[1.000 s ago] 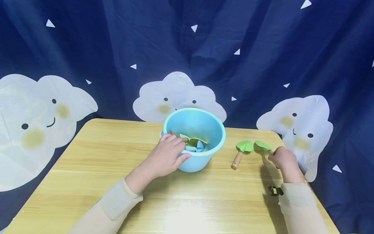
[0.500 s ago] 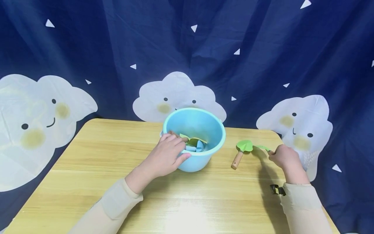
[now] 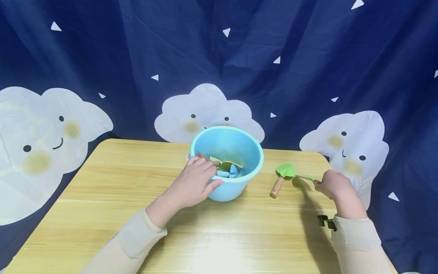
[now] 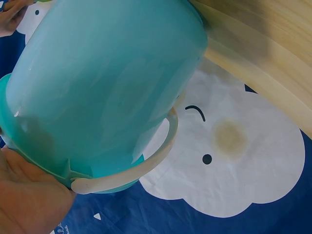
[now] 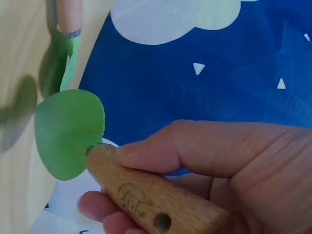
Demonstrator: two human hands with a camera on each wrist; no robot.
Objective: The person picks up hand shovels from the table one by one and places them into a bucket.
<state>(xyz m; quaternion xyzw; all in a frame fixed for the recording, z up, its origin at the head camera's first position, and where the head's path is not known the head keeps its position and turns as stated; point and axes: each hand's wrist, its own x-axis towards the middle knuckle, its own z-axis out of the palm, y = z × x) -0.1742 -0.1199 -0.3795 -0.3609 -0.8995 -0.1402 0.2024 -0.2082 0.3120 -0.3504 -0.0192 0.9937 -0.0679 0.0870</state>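
My left hand [image 3: 193,183] grips the near left rim of a light blue bucket [image 3: 228,193], its thumb outside and its fingers over the edge. Inside lie a blue plastic tool [image 3: 233,172] and wooden-handled pieces with a green blade [image 3: 226,165], partly covered by the hand. At the table's right side, my right hand [image 3: 335,186] holds a small trowel [image 5: 156,200] by its wooden handle, the thumb along the top. Its green blade points left, close over the table. Just left of it a second trowel [image 3: 278,185] with a heart-shaped green blade lies flat.
Everything stands on a wooden table [image 3: 113,190] with rounded far corners. Behind its far edge hangs a dark blue curtain [image 3: 301,68] with printed clouds and white triangles. A white bucket handle [image 4: 131,178] hangs at the bucket's side.
My right hand has lifted the trowel slightly off the table and turned it, so its blade shows edge-on and points left. My left hand and the bucket stay in place.
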